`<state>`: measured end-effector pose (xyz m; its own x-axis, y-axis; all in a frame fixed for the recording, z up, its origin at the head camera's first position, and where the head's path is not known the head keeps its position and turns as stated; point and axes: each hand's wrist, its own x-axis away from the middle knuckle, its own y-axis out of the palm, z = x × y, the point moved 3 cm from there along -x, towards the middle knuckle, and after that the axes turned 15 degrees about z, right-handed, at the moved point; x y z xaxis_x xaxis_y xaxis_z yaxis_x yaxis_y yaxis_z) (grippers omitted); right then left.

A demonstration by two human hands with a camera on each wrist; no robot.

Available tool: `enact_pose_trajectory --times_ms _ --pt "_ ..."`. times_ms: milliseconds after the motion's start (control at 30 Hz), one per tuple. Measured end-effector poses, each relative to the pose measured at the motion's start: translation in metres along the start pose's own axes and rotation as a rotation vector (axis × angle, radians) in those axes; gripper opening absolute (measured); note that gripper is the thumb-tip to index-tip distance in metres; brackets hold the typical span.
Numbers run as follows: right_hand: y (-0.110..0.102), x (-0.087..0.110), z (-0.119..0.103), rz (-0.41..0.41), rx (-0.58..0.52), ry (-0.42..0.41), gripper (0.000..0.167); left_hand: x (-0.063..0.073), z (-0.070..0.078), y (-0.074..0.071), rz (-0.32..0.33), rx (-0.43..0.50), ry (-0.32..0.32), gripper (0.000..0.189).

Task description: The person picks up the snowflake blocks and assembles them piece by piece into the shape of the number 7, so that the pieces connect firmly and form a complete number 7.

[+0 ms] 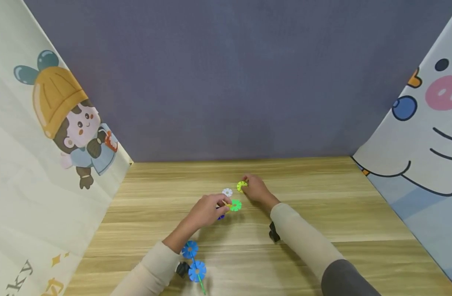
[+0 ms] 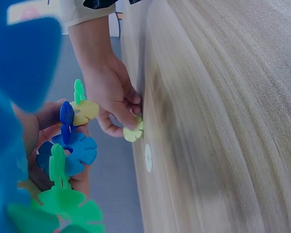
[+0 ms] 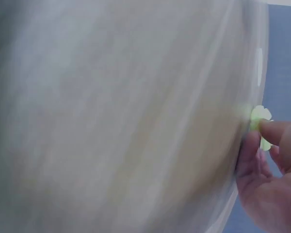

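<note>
My left hand (image 1: 208, 210) grips a chain of interlocking flower-shaped plastic discs above the table. At its far end are a green disc (image 1: 235, 205), a yellow disc (image 2: 86, 112) and a dark blue disc (image 2: 67, 116). Closer in, the left wrist view shows a blue disc (image 2: 80, 153) and more green ones, the fingers behind them. The chain's near part, with light blue discs (image 1: 197, 271), hangs out past the left wrist. Farther forward, my right hand (image 1: 256, 189) pinches a yellow-green disc (image 3: 261, 114) between thumb and fingers, close over the tabletop.
A white flower disc (image 1: 227, 192) lies on the wooden table (image 1: 322, 205), left of the right hand. Behind the table's far edge rises a grey-blue panel (image 1: 226, 82). Printed cloths with cartoon figures hang at the left (image 1: 19, 144) and right (image 1: 425, 135).
</note>
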<state>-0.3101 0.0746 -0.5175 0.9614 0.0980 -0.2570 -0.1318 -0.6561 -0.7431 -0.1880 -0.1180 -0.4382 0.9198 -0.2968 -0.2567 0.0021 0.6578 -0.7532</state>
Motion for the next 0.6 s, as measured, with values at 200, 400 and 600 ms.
enact_pose_trajectory --times_ms 200,400,600 --pt "-0.008 0.007 0.012 -0.036 -0.221 0.09 0.013 -0.001 0.0 0.003 -0.004 0.005 -0.005 0.01" --pt "-0.016 0.022 0.008 -0.1 -0.399 0.155 0.023 -0.003 0.0 0.004 -0.005 0.014 -0.007 0.01" --pt "-0.031 0.038 -0.005 -0.143 -0.468 0.083 0.026 -0.006 0.001 0.005 0.004 -0.019 0.025 0.009"
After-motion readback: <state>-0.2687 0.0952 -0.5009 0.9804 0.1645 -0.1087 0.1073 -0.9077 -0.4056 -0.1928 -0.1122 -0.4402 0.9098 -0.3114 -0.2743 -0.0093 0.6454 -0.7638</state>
